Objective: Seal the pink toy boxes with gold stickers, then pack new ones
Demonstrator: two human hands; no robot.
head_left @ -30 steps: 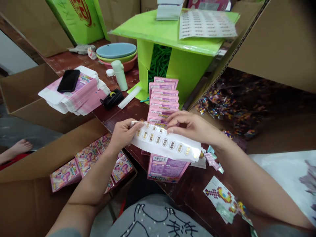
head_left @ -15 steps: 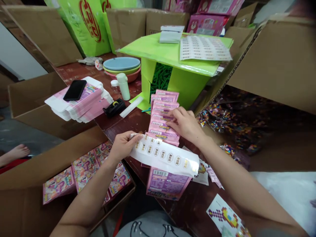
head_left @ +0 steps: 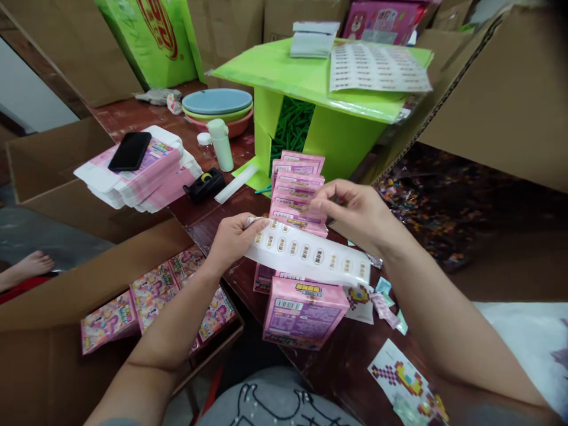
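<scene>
Above pink cardboard boxes (head_left: 306, 310), left hand (head_left: 235, 241): pinches white paper strip (head_left: 302, 269) of oval stickers (head_left: 318, 256), seemingly for steadiness.
Right hand (head_left: 361, 210): bunched fingers (head_left: 331, 190); cannot tell whether holding anything.

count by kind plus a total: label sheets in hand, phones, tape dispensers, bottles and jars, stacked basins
Label sheet in the left hand: 1
Phone: 1
Tape dispenser: 1
Pale green bottle and white-capped jar: 2
Stacked basins, visible: 3
Total: 8

Black plastic tape dispenser (head_left: 205, 186) sits near pale-green cylindrical bottle (head_left: 221, 148), with blue, yellow-green and pink round basins (head_left: 217, 106) stacked behind.
</scene>
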